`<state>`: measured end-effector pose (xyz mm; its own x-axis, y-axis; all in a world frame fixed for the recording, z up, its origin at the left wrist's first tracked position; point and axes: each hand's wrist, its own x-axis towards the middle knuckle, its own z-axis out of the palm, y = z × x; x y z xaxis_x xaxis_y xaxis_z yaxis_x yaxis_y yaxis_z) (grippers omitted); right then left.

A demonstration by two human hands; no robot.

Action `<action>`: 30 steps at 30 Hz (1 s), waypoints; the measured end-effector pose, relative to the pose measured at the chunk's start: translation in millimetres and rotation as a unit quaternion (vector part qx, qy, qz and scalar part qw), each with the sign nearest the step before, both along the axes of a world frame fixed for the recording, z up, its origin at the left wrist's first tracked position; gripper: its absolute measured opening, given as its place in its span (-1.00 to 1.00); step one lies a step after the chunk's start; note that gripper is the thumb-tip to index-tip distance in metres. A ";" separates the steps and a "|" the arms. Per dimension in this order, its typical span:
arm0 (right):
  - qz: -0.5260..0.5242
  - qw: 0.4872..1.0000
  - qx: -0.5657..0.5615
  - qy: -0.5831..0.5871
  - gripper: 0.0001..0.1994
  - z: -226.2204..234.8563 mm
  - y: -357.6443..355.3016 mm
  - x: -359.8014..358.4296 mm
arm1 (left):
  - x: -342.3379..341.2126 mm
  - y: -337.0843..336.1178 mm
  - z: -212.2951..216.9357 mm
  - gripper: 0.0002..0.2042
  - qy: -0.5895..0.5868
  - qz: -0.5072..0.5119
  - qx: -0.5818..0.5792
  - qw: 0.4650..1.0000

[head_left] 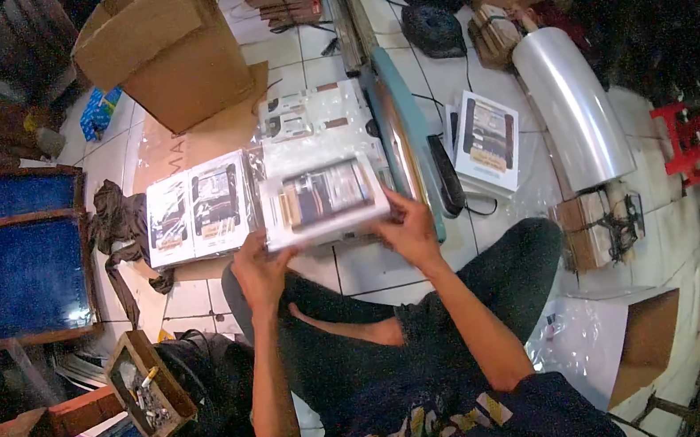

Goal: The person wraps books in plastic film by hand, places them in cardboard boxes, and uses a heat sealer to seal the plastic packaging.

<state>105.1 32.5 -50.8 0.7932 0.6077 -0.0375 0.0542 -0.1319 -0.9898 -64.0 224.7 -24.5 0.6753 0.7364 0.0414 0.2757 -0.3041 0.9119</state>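
I sit cross-legged on a white tiled floor. Both hands hold one flat white book [325, 200] with a dark cover picture, wrapped in clear plastic, just above my knees. My left hand [257, 270] grips its lower left corner. My right hand [407, 226] grips its lower right edge. Under and behind the book lies a sheet of clear plastic film [313, 148]. To the left lie two similar wrapped books [198, 208] side by side.
A long teal sealing machine [405, 135] lies right of the book, another stack of books [487, 141] beyond it, then a big roll of clear film [571, 107]. A cardboard box [170, 51] stands at the back left. A red stool [696, 136] is at the right.
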 end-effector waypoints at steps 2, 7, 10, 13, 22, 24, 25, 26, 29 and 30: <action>-0.094 0.995 -0.040 -0.007 -0.51 -3.8 7.2 -2.8 | 8.9 4.7 0.6 -0.86 -0.004 0.059 0.094 0.994; -0.090 0.994 -0.051 -0.031 -0.76 11.7 -29.1 -19.7 | 10.4 17.6 -19.2 -0.88 0.007 0.062 0.159 0.985; -0.006 0.968 -0.242 -0.062 -0.77 28.0 -74.2 6.7 | 3.6 9.2 -12.8 -0.74 0.070 0.070 0.148 0.984; -0.240 0.922 -0.204 -0.224 -0.76 2.5 -124.5 110.6 | 26.0 -7.6 0.3 -0.64 -0.008 0.057 0.326 0.944; -0.211 0.947 -0.143 0.196 -0.49 -59.5 -216.8 271.1 | 57.6 -19.1 4.5 -0.77 -0.064 -0.128 0.260 0.955; -0.282 0.909 -0.307 0.018 -0.53 -45.8 -301.8 306.6 | 93.2 -40.0 -2.9 -0.77 -0.126 -0.142 0.224 0.956; -0.280 0.931 -0.233 0.027 -0.55 -40.5 -237.6 270.0 | 69.3 -25.6 -0.6 -0.76 -0.060 -0.120 0.192 0.972; -0.280 0.946 -0.160 0.028 -0.56 -1.8 -180.5 223.8 | 45.3 -13.5 7.0 -0.74 -0.009 -0.092 0.152 0.984; -0.312 0.948 -0.009 -0.065 -0.62 83.6 -186.7 152.9 | 51.2 -14.0 13.2 -0.73 -0.020 -0.120 0.175 0.977; -0.335 0.940 0.041 -0.047 -0.65 105.7 -188.0 128.8 | 54.3 -14.2 11.4 -0.73 -0.016 -0.136 0.157 0.978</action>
